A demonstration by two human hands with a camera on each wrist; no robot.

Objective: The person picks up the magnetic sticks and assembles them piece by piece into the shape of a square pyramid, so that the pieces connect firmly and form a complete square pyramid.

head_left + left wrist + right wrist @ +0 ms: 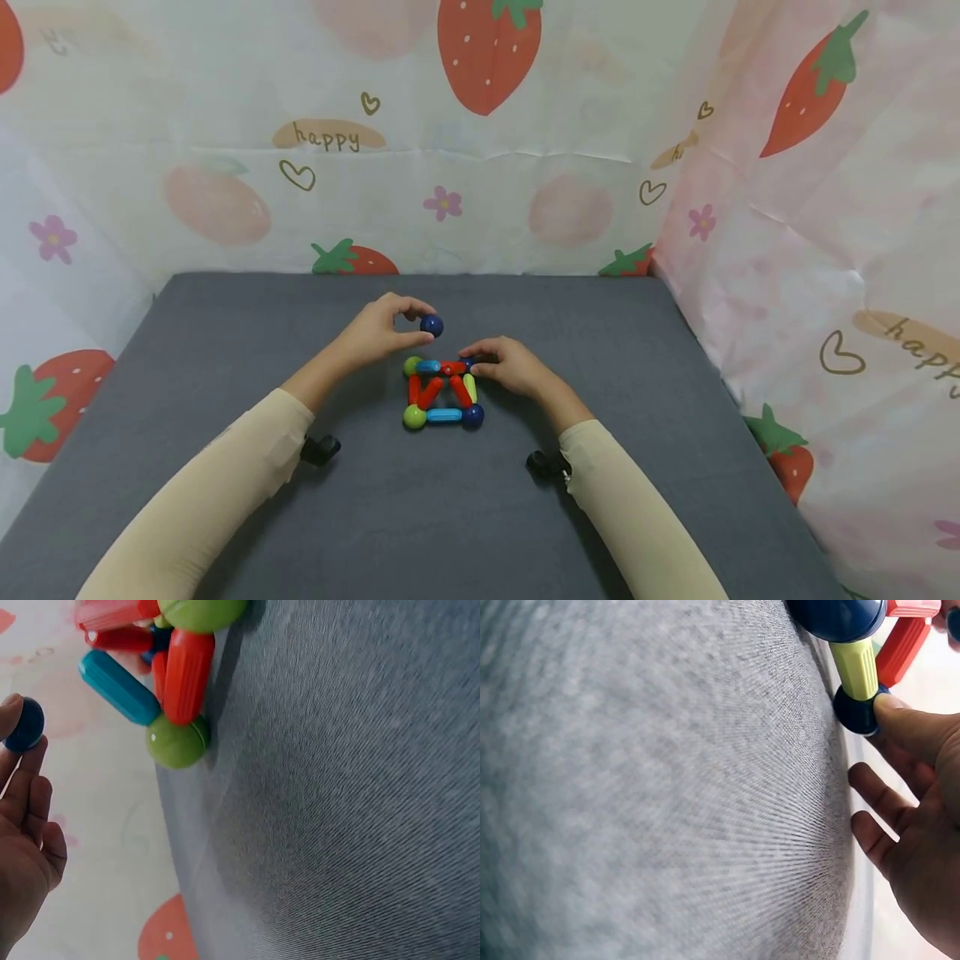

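Observation:
My left hand (381,328) pinches a dark blue ball (431,325) between thumb and fingertips, raised behind a frame of magnetic rods and balls. In the left wrist view the same ball (27,725) is apart from the frame. Light-green balls (414,417) form the frame's left corners, dark blue balls (472,416) its right ones. A light-blue rod (444,415) joins the front corners; red rods (431,392) slant inside, and a yellow-green rod (470,387) runs down the right side. With thumb and fingers, my right hand (513,367) grips the far right blue ball (855,712).
A dark grey cloth (450,517) covers the table under the frame. Behind and at the sides hangs a strawberry-printed sheet (487,167). Black wrist devices (321,451) sit at both cuffs, close above the table.

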